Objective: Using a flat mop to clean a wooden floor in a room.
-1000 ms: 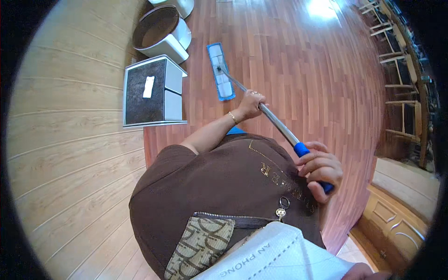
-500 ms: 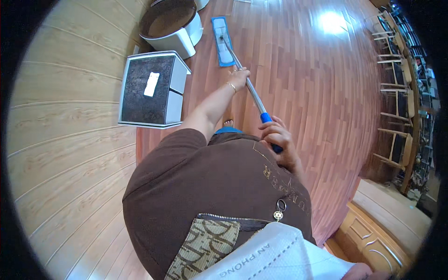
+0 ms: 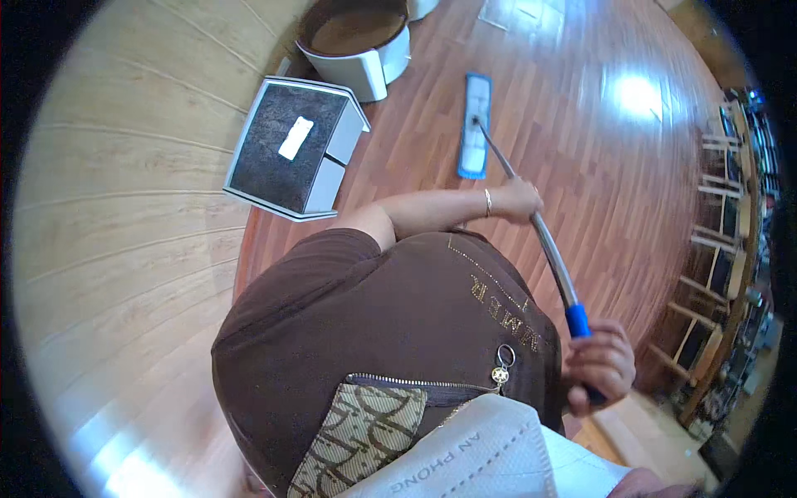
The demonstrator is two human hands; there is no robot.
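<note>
Right grip [image 3: 602,365] in the lower right, and it's wrapped around the blue handle [image 3: 579,321] of the mop [image 3: 555,259], fingers curled right over, a little blurred. Just beside it, filling the lower middle, comes the brown shirt [image 3: 398,315], with a white sheet [image 3: 477,456] across the bottom edge and a patterned patch [image 3: 365,427] next to that.

Up the metal pole to the left grip [image 3: 519,202], right of centre: closed round the shaft, thumb and fingers together, a bracelet [image 3: 488,202] on the wrist. Follow the pole on up and there's the mop head [image 3: 473,153], long and flat, blue-edged, down on the reddish wooden floor [image 3: 415,145] in the upper middle of the frame.

Over to the upper left, a low cabinet [image 3: 266,170] with a dark top, and on it a small white rectangle [image 3: 295,139]. Just beyond, near the top edge, a rounded chair [image 3: 353,33], brown seat, white shell. Far right, wooden chairs [image 3: 714,270] line up along the edge.
</note>
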